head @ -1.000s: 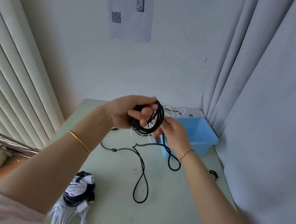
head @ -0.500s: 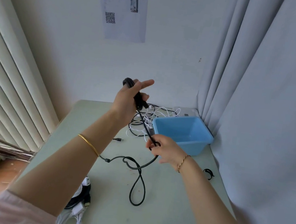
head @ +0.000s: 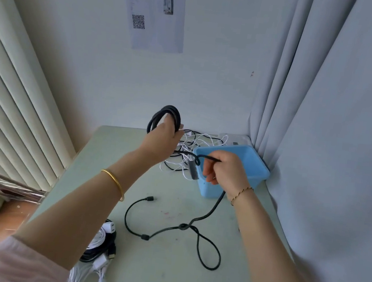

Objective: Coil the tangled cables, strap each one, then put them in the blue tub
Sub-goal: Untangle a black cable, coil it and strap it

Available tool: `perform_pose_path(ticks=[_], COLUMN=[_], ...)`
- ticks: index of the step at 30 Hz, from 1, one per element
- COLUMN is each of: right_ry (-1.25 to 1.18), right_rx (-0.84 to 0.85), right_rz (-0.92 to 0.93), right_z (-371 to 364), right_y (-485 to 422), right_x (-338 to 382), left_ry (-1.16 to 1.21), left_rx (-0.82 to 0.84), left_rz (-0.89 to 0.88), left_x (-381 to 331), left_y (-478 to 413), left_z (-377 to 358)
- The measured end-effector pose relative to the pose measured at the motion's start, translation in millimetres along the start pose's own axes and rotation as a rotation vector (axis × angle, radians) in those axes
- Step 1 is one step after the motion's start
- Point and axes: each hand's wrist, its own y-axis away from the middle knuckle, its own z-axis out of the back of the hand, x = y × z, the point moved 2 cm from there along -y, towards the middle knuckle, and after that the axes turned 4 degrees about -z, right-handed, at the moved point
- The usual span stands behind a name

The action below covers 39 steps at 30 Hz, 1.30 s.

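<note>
Hands both on the same black cable (head: 209,215) right now. Left hand (head: 160,143) raised over the far edge of the surface (head: 162,279), fingers curled through a few wound loops of it, coil (head: 168,115) sticking up above the knuckles. Right hand (head: 226,169) closed round the next stretch, just in front of the blue tub (head: 256,165), with a grey tab (head: 193,173) dangling off the cable right beside the fingers. Rest of the cable dropping from the right hand onto the middle of the surface, crossing itself into one loose loop, plug end (head: 150,199) lying free toward the left. Tub parked in the far right corner. Tangle of white and black cables (head: 194,139) along the far edge, right up beside the tub's left side, hard to say if touching. Another bundle (head: 100,245) of white and black leads at the near left edge. Gold bangle (head: 115,184) on the left wrist, thin chain (head: 242,192) on the right.
</note>
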Motion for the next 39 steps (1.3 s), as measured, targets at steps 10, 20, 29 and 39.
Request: perform_pose_path(ticks=[10,20,29,39], right_ry=[-0.590,-0.282,-0.182,0.102], right_rx=[-0.174,-0.075,0.231,0.255], right_rz=[-0.214,-0.218,-0.163,0.122], right_z=[32,15,-38,-17], right_y=[-19,-21,1,29], right_x=[-7,-9,-31,4], left_ry=[-0.041,0.797,1.723,0.676], left_rx=[0.537,0.783,0.319,0.098], left_rz=[-0.057,0.048,0.174,0.086], left_x=[-27,-41,-47,-12], left_y=[16,23,1,-3], left_z=[9,15,18,13])
